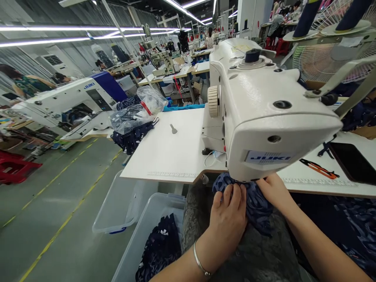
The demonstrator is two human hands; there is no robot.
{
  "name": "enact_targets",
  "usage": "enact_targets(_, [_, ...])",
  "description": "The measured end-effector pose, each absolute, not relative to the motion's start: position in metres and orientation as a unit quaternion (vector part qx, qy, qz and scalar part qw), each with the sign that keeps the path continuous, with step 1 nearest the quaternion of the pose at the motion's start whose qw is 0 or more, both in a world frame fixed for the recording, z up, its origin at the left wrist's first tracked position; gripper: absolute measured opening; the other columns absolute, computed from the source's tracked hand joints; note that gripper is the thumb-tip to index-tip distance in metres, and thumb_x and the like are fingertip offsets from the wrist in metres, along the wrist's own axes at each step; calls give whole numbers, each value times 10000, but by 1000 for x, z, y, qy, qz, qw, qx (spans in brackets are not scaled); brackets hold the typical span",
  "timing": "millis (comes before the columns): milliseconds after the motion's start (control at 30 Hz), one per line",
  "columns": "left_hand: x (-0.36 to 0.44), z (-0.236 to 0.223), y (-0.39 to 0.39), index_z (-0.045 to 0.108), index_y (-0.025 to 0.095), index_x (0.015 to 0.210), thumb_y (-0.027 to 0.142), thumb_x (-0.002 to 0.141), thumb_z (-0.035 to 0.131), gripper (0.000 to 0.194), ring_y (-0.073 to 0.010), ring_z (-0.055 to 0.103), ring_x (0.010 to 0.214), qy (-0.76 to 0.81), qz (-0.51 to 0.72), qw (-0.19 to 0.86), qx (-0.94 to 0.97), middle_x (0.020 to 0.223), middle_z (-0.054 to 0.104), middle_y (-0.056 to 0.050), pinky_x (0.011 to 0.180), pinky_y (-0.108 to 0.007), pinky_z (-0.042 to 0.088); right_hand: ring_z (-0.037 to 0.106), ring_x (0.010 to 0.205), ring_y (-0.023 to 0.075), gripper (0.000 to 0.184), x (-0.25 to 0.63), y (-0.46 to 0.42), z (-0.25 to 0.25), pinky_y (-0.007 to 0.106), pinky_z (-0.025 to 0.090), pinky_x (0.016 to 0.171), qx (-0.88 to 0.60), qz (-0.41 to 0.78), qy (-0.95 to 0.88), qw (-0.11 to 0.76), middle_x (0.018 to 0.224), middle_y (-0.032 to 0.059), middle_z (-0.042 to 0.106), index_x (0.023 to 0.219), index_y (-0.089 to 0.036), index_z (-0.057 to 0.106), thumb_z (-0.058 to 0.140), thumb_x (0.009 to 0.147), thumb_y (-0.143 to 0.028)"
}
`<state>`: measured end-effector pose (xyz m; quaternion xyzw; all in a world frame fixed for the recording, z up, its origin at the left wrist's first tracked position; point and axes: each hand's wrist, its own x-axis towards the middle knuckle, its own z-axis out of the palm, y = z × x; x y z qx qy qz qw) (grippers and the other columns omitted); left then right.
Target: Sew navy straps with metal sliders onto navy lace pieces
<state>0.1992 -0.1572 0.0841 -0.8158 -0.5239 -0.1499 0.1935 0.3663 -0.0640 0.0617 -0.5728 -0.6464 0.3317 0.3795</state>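
A white JUKI sewing machine [264, 102] stands right in front of me. Below its head hangs a piece of navy patterned fabric [258, 207]. With its fingers bent over the cloth, my left hand [230, 213] grips the fabric's left part; a silver bangle [199, 260] circles that wrist. My right hand [274, 190] is at the fabric's right upper edge, close under the machine head. Its fingertips are hidden behind the head and the cloth. The needle area is also out of sight.
On the white table [167, 152] lie a small metal piece [173, 129], orange thread snips [320, 169] and a dark phone [354, 161]. Plastic-bagged navy pieces [132, 117] sit at the left corner. A clear bin [147, 219] with navy pieces stands below.
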Motion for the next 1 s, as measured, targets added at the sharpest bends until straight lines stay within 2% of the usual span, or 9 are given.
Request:
enact_targets(100, [198,84,-158,550,129,1322,251,929,483,417,-216,490,1161,-524,-145,200,-815,1252,601,-90,938,-361,334,611,973,242,335,373,-58,47,342,478,843,-546,375,-596,455,947,66,672,1058,-198,573,499,884,-474])
enact_targets(200, [199,83,-159,527,137,1345,243,929,488,432,-221,479,1175,-526,-136,196,-817,1259,587,-84,947,-366,337,625,886,224,321,382,-58,26,345,510,808,-570,434,-526,459,881,36,671,980,-217,589,513,881,-513])
enact_targets(333, [200,82,-158,515,136,1356,225,932,474,435,-230,470,1185,-522,-132,196,-819,1270,576,-91,957,-368,339,657,922,260,380,387,-69,3,419,532,860,-572,532,-451,432,880,44,710,961,-246,636,514,864,-592])
enact_targets(467, [202,81,-157,515,138,1357,218,931,472,436,-234,473,1185,-518,-130,198,-822,1275,567,-88,955,-370,355,591,1169,310,462,387,-85,-4,479,432,1040,-537,601,-463,367,1051,85,729,1023,-241,703,573,816,-633])
enact_targets(567, [204,81,-158,499,134,1372,206,922,486,455,-229,482,1177,-517,-127,196,-824,1270,566,-83,949,-368,384,576,1185,324,488,386,-93,1,484,395,1069,-504,626,-505,315,1034,88,736,956,-223,729,581,798,-660])
enact_targets(700, [201,85,-156,476,123,1388,218,911,527,488,-247,488,1189,-508,-110,190,-833,1283,563,-98,980,-383,407,660,909,274,477,390,-96,9,418,510,880,-473,658,-496,313,862,57,736,869,-188,705,565,828,-643])
enact_targets(800, [195,89,-157,512,94,1347,494,896,572,606,-264,529,1146,-482,-129,165,-851,1225,591,-129,983,-386,440,627,671,195,431,402,-94,17,317,516,652,-480,667,-420,385,713,4,674,832,-195,633,637,786,-624])
enact_targets(900, [191,90,-163,605,105,1200,858,722,340,930,-284,593,1028,-446,-255,63,-856,1077,627,-157,930,-410,498,543,532,131,387,417,-100,37,250,466,559,-495,621,-379,474,619,-46,584,810,-224,554,631,803,-603])
enact_targets(1000, [193,90,-169,525,133,1263,779,828,225,835,-284,606,1070,-436,-385,-90,-808,1154,601,-200,881,-398,537,510,509,118,338,417,-118,68,225,431,513,-485,557,-487,466,616,-45,564,830,-223,571,621,829,-557])
